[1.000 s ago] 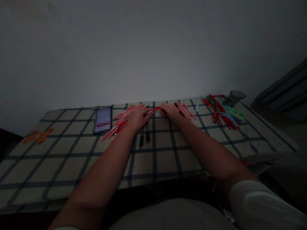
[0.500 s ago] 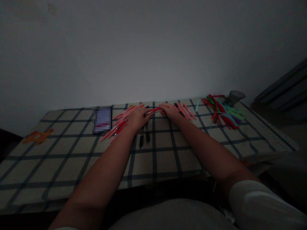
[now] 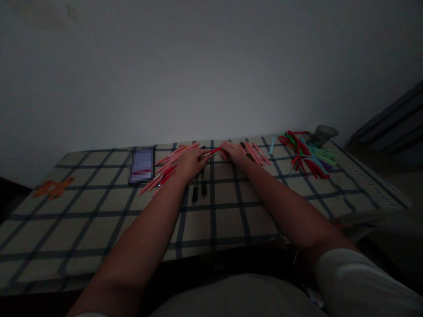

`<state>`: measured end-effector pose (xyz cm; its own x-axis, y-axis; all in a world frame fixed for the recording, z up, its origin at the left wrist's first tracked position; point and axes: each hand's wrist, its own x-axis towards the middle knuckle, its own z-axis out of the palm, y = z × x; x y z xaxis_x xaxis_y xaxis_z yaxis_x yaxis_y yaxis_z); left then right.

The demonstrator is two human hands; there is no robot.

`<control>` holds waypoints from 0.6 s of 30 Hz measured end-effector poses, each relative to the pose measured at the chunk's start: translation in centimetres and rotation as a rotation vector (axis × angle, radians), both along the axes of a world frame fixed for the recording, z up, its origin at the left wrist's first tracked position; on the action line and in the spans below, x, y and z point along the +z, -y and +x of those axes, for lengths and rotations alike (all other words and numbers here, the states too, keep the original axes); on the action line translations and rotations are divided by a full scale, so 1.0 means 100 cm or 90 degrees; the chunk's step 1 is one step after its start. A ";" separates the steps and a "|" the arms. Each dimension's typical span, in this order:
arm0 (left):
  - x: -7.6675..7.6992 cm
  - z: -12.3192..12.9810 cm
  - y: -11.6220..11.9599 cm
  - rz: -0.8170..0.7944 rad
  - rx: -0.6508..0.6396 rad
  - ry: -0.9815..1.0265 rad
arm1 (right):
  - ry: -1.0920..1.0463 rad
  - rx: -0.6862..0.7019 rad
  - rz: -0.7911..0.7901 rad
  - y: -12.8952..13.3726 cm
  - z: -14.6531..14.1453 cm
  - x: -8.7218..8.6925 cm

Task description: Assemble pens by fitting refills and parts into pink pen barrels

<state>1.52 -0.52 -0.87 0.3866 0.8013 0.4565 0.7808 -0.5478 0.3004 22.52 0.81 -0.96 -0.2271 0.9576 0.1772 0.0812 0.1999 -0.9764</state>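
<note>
A red pen (image 3: 215, 150) with a darker left part spans the gap between my hands. My left hand (image 3: 190, 164) is closed on its left end. At its right end, the fingers of my right hand (image 3: 231, 154) are curled round the red tip. Several pink and red pens (image 3: 162, 174) lie on the cloth left of and partly behind my left hand. Two dark pens (image 3: 199, 189) lie just below it. Beside my right hand is a smaller group of pink pens (image 3: 256, 154) with a black one.
A checked cloth (image 3: 228, 220) covers the table against a wall. A tablet-like device (image 3: 142, 165) with a blurred screen lies left, an orange figure (image 3: 54, 188) farther left. Coloured strips (image 3: 309, 156) and a dark glass (image 3: 324, 134) are at the right.
The fingers of my right hand have shifted slightly at the pen's red end. My left hand has kept its place.
</note>
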 end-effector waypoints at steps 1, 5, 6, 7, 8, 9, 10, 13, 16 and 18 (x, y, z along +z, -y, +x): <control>-0.001 0.000 0.000 0.003 -0.002 -0.003 | 0.013 -0.004 -0.002 0.000 0.000 0.001; 0.000 0.000 0.000 0.006 -0.004 -0.012 | 0.054 -0.034 -0.012 -0.002 -0.001 0.000; 0.000 0.000 0.000 0.002 -0.002 -0.013 | 0.060 -0.039 -0.012 -0.003 -0.001 -0.001; 0.001 0.000 0.001 -0.003 0.000 -0.016 | 0.065 -0.042 -0.012 -0.003 -0.001 -0.001; 0.001 0.001 0.001 -0.007 0.001 -0.018 | 0.069 -0.043 -0.010 -0.004 0.000 -0.002; 0.002 0.001 0.001 -0.010 0.003 -0.020 | 0.071 -0.043 -0.006 -0.004 0.000 -0.002; 0.002 0.001 0.001 -0.011 0.005 -0.021 | 0.071 -0.041 0.000 -0.004 0.001 -0.003; 0.001 0.001 0.000 -0.007 0.007 -0.023 | 0.049 -0.033 0.018 -0.004 0.001 -0.004; 0.000 0.000 -0.001 -0.005 0.003 -0.022 | 0.026 -0.017 0.027 -0.004 0.001 -0.005; -0.001 0.000 -0.001 -0.003 -0.001 -0.020 | 0.019 -0.013 0.030 -0.003 0.001 -0.005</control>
